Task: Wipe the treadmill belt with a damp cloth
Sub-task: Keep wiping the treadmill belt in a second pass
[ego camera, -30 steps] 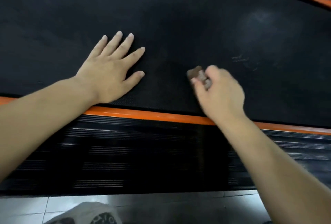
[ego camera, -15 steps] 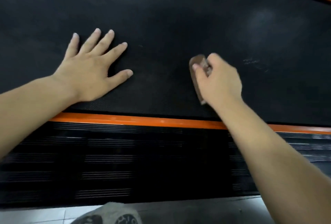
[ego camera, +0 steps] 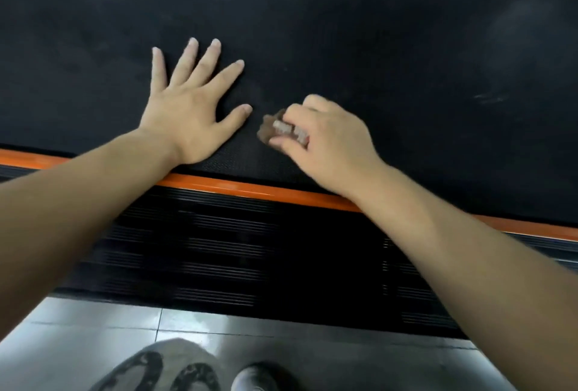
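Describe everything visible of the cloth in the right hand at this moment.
The cloth is a small brownish wad, crumpled, with a paler patch showing between the fingers. Only its left end sticks out; the rest is hidden under the right hand, which is closed on it. It sits pressed on the black treadmill belt, close to the orange edge strip and just right of the left hand's thumb. Motion blur hides its weave and any dampness.

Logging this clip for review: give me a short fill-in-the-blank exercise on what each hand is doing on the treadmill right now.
1. The left hand lies flat on the belt with its fingers ____.
2. The brown cloth is bunched in the ____ hand.
3. The stripe along the belt's near edge is ____.
4. The cloth sits just to the right of the left hand's ____.

Missing words: spread; right; orange; thumb
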